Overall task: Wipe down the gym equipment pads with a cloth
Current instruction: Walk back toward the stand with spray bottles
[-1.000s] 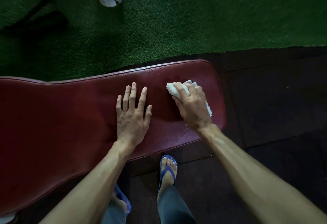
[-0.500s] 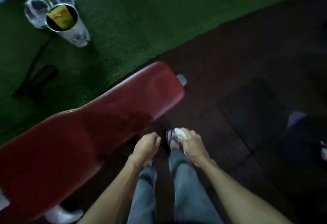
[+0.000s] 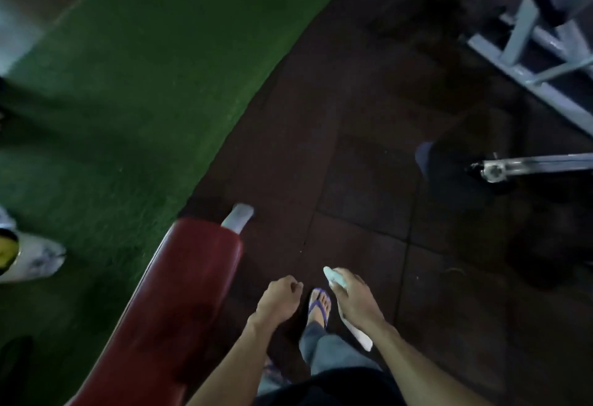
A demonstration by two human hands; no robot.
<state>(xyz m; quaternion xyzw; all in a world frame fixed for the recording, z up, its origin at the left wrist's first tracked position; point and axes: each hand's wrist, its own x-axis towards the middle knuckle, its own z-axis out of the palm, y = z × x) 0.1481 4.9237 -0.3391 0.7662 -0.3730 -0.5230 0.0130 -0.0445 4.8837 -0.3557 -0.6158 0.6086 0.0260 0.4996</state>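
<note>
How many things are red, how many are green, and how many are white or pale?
Red: 1, the bench pad
Green: 1, the turf floor
White or pale: 2, the cloth in the right hand, and the pale object on the turf at the left edge
Total: 4

Red bench pad (image 3: 179, 293) at 7 o'clock in smooth, slightly glossy vinyl-like cover, white cloth (image 3: 335, 275) soft and matt, green turf (image 3: 134, 91) rough, dark floor tiles (image 3: 362, 181) matt, grey machine frame (image 3: 526, 62) painted metal at 2 o'clock
</note>
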